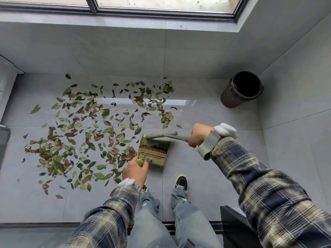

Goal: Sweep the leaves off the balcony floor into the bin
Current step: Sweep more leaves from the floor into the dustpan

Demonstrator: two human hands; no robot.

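Observation:
Green and brown leaves [86,133] lie scattered over the left and middle of the grey tiled floor. A green dustpan [155,152] with a comb edge stands on the floor at the right edge of the leaves. My left hand [135,171] grips the top of the dustpan's green handle. My right hand [198,135] grips the grey broom handle [179,137]; the broom's head [162,136] lies at the dustpan's far side. A dark round bin [241,89] stands open in the far right corner.
A wall with a window [161,6] rises at the far side and another wall on the right. My two feet [180,182] stand just behind the dustpan. A dark object [231,221] sits at my right. A dark threshold strip [35,225] runs along the near floor edge.

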